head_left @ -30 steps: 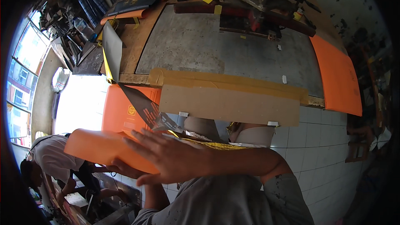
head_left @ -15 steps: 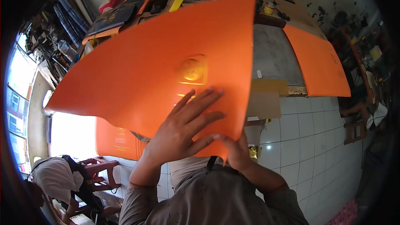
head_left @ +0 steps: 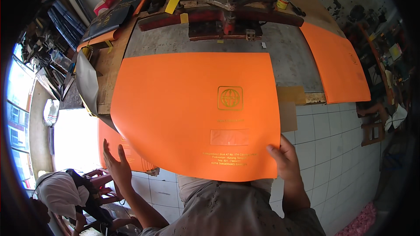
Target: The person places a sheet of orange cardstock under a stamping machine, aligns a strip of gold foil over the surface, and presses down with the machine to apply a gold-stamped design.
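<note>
A large orange cover sheet (head_left: 175, 105) with a gold globe emblem, gold lettering and a small clear window lies in front of me. Its far part rests over the grey worktable (head_left: 153, 39), while the near edge hangs toward my lap. My right hand (head_left: 284, 157) pinches the sheet's right edge near the lower corner, thumb on top. Off the sheet's lower left side, my left hand (head_left: 117, 166) is open with fingers stretched, holding nothing. Behind that hand is a pile of similar orange sheets (head_left: 135, 155), partly hidden.
A hand press (head_left: 227, 26) with a dark red crossbar stands at the table's far side. More orange sheets (head_left: 337, 65) lie to the right. Black covers (head_left: 111, 22) sit at the back left. A person (head_left: 63, 190) bends at lower left beside a red stool (head_left: 103, 181).
The orange sheet has come down flatter from its raised, bent position, uncovering the press. My left hand has moved off it to the left; my right hand stays at its right edge.
</note>
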The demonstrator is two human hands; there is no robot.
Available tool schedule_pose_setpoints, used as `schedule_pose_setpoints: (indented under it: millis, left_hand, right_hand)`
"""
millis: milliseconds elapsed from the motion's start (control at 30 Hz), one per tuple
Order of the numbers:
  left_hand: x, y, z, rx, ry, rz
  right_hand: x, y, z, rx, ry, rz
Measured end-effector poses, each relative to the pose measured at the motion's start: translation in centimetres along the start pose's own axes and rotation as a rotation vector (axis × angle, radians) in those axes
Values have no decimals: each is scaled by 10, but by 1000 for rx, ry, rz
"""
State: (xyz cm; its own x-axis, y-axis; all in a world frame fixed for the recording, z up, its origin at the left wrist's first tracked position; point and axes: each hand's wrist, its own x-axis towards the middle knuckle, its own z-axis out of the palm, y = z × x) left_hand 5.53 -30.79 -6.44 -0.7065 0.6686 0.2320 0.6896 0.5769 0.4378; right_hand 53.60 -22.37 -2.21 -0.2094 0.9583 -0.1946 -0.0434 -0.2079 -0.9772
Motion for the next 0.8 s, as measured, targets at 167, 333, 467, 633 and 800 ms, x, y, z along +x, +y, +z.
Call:
schedule_pose_setpoints:
  millis: [167,333,467,633,800]
  left_hand:
    - [21,-4,5,-490,-298,-36]
    - [34,19,9,-798,-299,118]
    - [23,80,10,-240,-34,517]
    - [20,126,13,-105,-265,594]
    - [55,142,26,25,-387,688]
  right_hand:
    - [37,-25,-6,39,32,-50]
    - [69,-43,-13,-137,65,-85]
    - [91,-44,-16,-368,148,-166]
    - [95,-40,-17,-653,198,-208]
    - [94,-36,-21,-933,238,-252]
